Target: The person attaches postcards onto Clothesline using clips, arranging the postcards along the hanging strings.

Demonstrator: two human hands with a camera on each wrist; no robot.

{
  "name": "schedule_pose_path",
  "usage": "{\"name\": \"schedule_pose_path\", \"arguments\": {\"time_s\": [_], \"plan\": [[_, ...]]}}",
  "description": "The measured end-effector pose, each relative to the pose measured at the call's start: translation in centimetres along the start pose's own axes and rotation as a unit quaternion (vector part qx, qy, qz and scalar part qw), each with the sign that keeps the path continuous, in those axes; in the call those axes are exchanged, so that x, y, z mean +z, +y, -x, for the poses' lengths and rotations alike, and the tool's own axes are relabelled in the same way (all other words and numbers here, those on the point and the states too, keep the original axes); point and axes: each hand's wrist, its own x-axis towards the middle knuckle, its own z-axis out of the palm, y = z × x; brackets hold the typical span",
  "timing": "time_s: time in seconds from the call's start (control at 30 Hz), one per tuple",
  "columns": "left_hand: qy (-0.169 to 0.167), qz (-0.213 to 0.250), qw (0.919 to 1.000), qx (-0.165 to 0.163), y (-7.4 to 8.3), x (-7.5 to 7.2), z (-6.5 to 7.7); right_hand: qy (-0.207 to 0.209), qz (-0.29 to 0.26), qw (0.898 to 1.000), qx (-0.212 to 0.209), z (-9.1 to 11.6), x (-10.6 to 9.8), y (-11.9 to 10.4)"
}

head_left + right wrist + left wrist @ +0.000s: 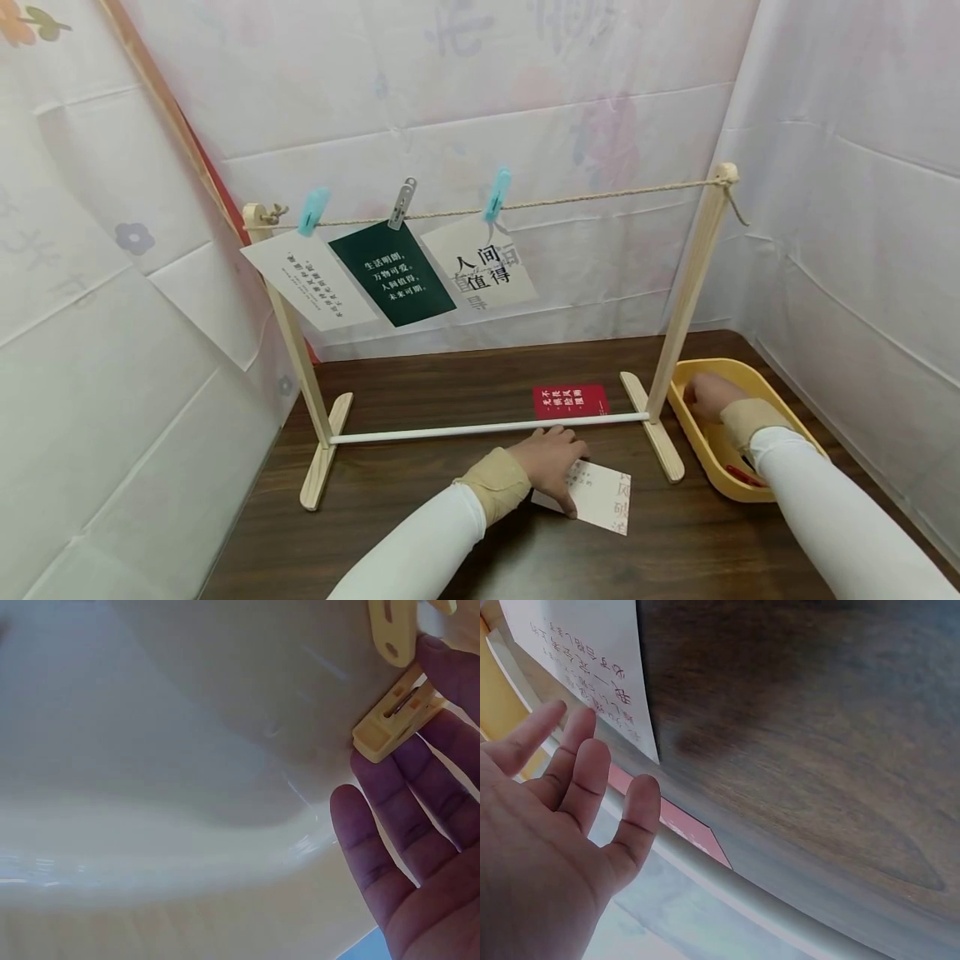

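Observation:
My left hand (551, 467) is spread over a white card (603, 492) with printed writing, lying on the table. In the left wrist view its fingers (634, 825) are loosely bent beside that card (600, 652). My right hand (716, 398) reaches down into a yellow tray (720, 367) at the right. In the right wrist view, a yellow clothespin (397, 712) lies between the thumb and fingertips of my right hand (420, 840). Another yellow clothespin (394, 634) is right by the thumb.
A wooden stand (686, 308) carries a rope (600, 197). A white card (315, 283), a green card (393, 271) and a cream card (480, 262) hang from it by clothespins. A red card (570, 401) lies behind the white crossbar (450, 431). Something red (744, 476) is in the tray.

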Motion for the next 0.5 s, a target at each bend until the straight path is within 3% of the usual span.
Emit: {"name": "schedule_pose_path", "arguments": {"time_s": [0.33,0.5], "plan": [[0.013,-0.012,0.9999,0.002,-0.3,-0.3,0.2,0.006,-0.037,0.999,0.035,0.9,-0.4,0.7],[0.017,0.024,0.9995,0.011,-0.5,-0.8,0.0,0.006,-0.048,0.998,0.043,1.7,-1.1,0.4]]}}
